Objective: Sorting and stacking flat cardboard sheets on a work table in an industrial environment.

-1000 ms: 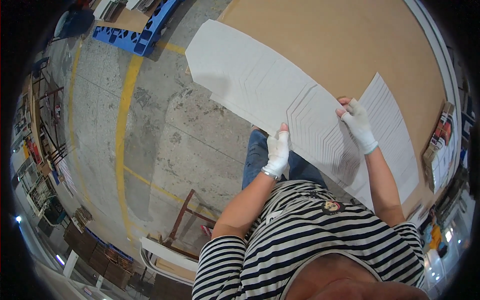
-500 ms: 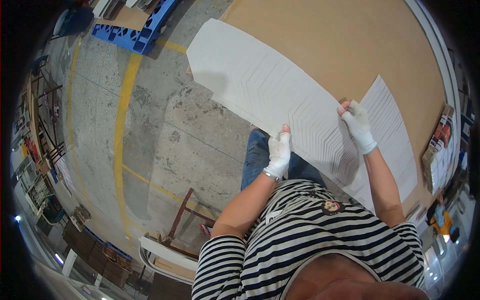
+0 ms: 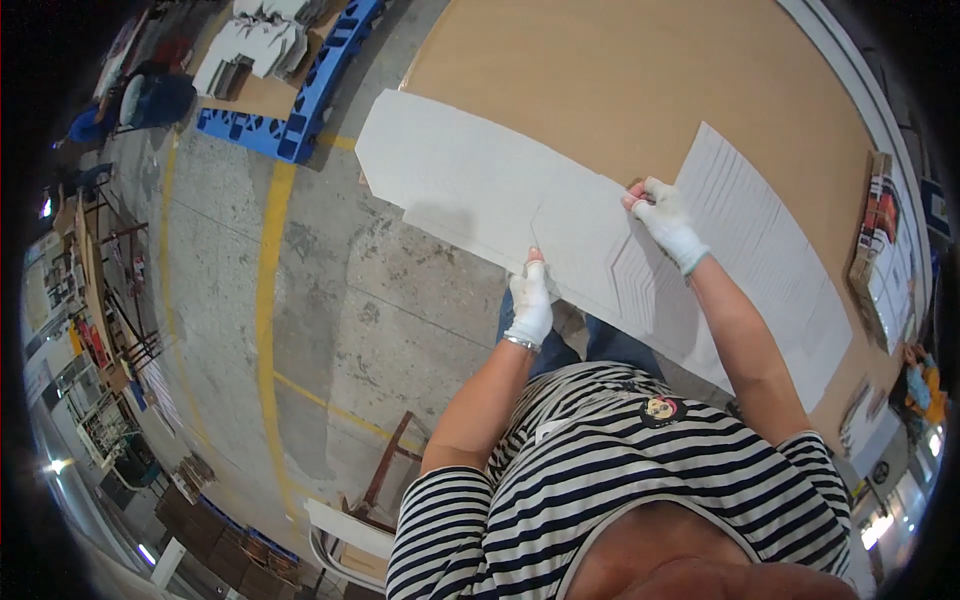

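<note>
A stack of long white cardboard sheets (image 3: 480, 180) with angled ends lies across the table's near edge, its left part jutting out over the floor. Several stepped edges show on its right half. At the near edge my left hand (image 3: 530, 305), in a white fingerless glove, grips the stack with its thumb on top. The fingers below are hidden by the cardboard. My right hand (image 3: 668, 222), gloved alike, pinches the far edge with thumb and fingertips. Beyond my right wrist a second batch of white sheets (image 3: 765, 270) lies fanned out on the brown tabletop (image 3: 600, 80).
A blue pallet (image 3: 290, 130) bearing stacked white cut pieces (image 3: 250, 50) stands on the floor at the far left. Yellow lines (image 3: 268, 270) run along the concrete. A reddish metal frame (image 3: 385, 470) stands behind my left arm. Packaged goods (image 3: 880, 260) sit at the right edge.
Both hands have shifted left with the stack. Its many stepped edges have drawn together, leaving fewer showing. The fanned batch on the right is more exposed, and the whole view has swung slightly.
</note>
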`<state>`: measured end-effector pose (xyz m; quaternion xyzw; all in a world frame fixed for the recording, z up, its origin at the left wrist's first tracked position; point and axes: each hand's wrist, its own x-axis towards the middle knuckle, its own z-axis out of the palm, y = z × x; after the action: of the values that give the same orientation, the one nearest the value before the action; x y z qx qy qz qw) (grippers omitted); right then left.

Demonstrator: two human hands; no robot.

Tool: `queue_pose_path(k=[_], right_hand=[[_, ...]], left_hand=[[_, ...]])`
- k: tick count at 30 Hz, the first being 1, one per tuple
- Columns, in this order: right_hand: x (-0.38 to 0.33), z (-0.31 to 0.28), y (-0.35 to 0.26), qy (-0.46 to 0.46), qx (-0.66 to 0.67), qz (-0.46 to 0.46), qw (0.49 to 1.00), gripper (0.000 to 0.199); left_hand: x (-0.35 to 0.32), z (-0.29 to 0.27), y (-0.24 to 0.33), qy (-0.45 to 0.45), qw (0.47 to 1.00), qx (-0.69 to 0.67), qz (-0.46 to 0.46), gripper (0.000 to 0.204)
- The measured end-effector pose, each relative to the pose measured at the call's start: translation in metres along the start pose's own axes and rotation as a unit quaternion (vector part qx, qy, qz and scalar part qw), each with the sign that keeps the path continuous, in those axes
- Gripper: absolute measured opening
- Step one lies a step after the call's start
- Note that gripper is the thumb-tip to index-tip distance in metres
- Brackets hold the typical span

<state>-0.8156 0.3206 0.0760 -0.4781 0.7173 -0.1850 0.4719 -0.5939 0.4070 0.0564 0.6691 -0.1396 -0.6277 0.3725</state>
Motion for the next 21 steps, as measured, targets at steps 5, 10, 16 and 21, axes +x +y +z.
queue_pose_path(k=[5,10,16,21], right_hand=[[0.004,-0.013,-0.002,-0.068,-0.01,-0.012,0.998,0.031],[-0.014,-0.039,0.017,-0.054,0.001,-0.078,0.995,0.033],[-0.041,-0.054,0.05,-0.025,-0.045,-0.116,0.992,0.035],[-0.033,-0.044,0.046,-0.012,-0.075,-0.119,0.99,0.032]], left_hand=[[-0.006,0.002,-0.019,-0.004,1.0,-0.014,0.026,0.052],[-0.038,0.036,-0.053,-0.017,0.996,-0.063,0.065,0.056],[-0.047,0.056,-0.07,0.021,0.996,-0.076,0.031,0.048],[-0.036,0.053,-0.071,0.062,0.996,-0.072,0.001,0.047]])
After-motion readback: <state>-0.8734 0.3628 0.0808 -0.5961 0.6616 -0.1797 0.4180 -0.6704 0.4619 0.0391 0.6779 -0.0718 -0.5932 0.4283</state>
